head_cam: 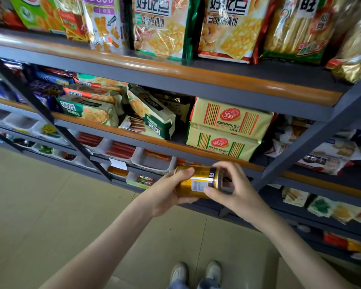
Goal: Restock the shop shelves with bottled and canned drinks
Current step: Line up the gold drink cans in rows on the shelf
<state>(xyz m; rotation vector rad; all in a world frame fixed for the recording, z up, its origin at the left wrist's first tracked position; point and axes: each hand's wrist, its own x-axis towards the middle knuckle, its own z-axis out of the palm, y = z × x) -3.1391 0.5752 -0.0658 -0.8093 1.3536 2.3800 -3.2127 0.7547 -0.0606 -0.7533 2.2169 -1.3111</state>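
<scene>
Before snack shelves [165,142], both hands grip a sideways, gold, barcoded can [197,181].

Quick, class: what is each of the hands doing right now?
Left hand: grips the gold can.
Right hand: pinches the same can's end.

Drink can [196,181]: a gold-coloured metal can with a white printed panel bearing a barcode and a dark blue band near one end. It lies on its side, long axis roughly level, the blue-banded end to the right. The can is off the shelves [175,75], in the air just in front of a lower tier. The left hand [167,190] grips its left end, thumb on top; the right hand [236,190] pinches its right end, fingers arched over the rim.
</scene>
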